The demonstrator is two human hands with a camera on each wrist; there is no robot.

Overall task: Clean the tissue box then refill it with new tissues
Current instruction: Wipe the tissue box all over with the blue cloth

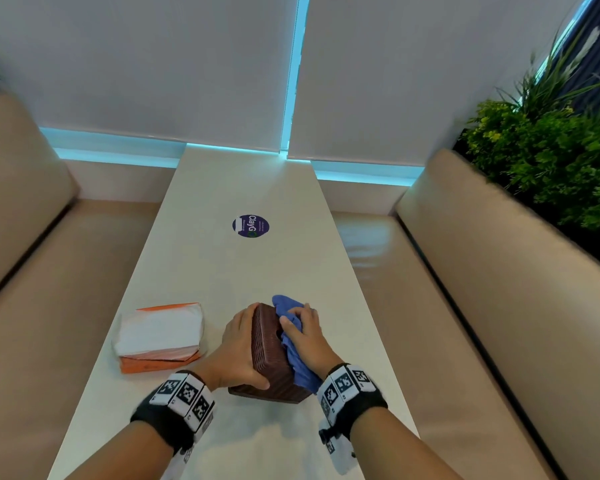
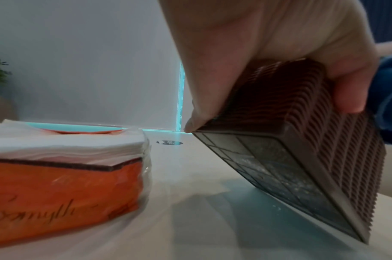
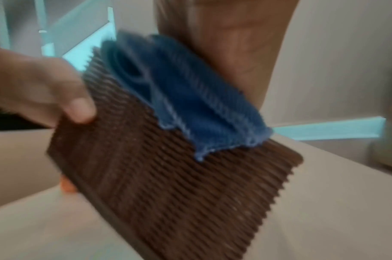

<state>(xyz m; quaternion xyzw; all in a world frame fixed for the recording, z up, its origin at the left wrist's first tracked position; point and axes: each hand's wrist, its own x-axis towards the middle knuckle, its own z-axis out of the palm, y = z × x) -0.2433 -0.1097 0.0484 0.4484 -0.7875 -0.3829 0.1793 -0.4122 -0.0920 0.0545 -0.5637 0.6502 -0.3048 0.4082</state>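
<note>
A brown woven-pattern tissue box (image 1: 269,351) stands tilted on one lower edge on the white table (image 1: 243,265). My left hand (image 1: 238,351) grips its left side, thumb over the near top corner. In the left wrist view the box (image 2: 301,140) shows a dusty grid bottom lifted off the table. My right hand (image 1: 305,337) presses a blue cloth (image 1: 291,336) against the box's right face; the cloth (image 3: 190,98) lies bunched on the ribbed face (image 3: 168,176). An orange pack of white tissues (image 1: 160,337) lies to the left, also near the left wrist (image 2: 63,177).
A round purple sticker (image 1: 250,225) sits mid-table. Beige bench seats (image 1: 66,271) run along both sides of the table. Green plants (image 1: 548,157) stand behind the right bench. Window blinds (image 1: 153,64) close the far end.
</note>
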